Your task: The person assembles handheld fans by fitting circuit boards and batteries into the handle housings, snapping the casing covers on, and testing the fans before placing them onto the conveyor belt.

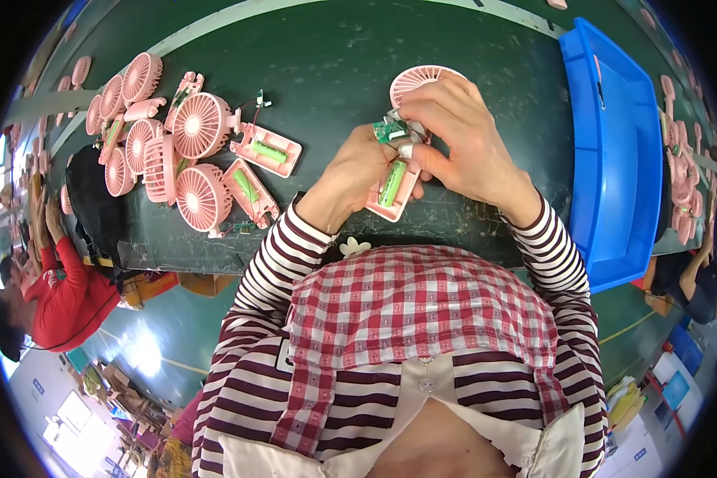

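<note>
I hold a pink hand-held fan [417, 82] with its handle shell open over the dark green table [334, 56]. My left hand [349, 175] grips the handle from below, where a green cylindrical battery [392, 183] lies in the open shell. My right hand [458, 135] closes over the top of the handle, its fingertips at a small green circuit board [389, 130] just under the fan head.
A pile of several pink fans with open handles and green batteries [187, 143] lies at my left. A blue plastic bin [613, 143] stands at my right. Another person in red [56, 295] sits at the far left; more pink fans [681, 175] lie beyond the bin.
</note>
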Demonstrator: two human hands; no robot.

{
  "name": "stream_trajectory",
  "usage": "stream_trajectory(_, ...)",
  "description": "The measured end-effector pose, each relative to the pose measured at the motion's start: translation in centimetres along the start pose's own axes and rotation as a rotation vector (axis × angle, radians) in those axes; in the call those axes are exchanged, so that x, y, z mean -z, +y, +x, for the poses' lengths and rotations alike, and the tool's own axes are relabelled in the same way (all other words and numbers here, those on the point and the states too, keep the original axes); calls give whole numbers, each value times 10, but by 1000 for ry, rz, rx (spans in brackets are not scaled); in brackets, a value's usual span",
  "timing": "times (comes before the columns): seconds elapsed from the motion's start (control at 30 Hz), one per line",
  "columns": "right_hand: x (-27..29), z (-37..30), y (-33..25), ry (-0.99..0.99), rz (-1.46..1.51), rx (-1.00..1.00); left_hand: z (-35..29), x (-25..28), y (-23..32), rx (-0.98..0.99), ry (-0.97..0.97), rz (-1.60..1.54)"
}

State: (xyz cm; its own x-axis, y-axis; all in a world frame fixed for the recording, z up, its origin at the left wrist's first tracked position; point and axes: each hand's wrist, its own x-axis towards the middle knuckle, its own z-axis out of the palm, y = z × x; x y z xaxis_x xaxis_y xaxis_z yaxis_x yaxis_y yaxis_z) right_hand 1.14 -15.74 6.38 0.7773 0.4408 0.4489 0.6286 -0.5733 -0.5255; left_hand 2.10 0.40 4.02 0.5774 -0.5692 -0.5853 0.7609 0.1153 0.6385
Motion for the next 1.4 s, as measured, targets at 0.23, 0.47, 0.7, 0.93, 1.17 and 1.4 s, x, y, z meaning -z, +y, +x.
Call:
stream_trajectory(0.23, -3, -1, 4, -50, 41, 54, -2, 1, 6, 13, -26, 35)
stream_trajectory(0.47, -8, -6, 5, 76, 130, 37, 0, 3, 4, 30, -65, 13)
stream_trajectory(0.7, -10, -7, -6, 137, -49, 104, -1, 2, 3, 44, -45, 10)
stream_trajectory(0.93, -13, -19, -9, 255, -141, 96, 0, 6, 4, 33, -126, -183)
stream_trajectory(1.17, -25, -30, -3, 345, -192, 102, 0, -5, 2, -223, 119, -196)
stream_trajectory(1.4, -24, -29, -3, 284, -189, 117, 2, -7, -1, -249, 150, -178)
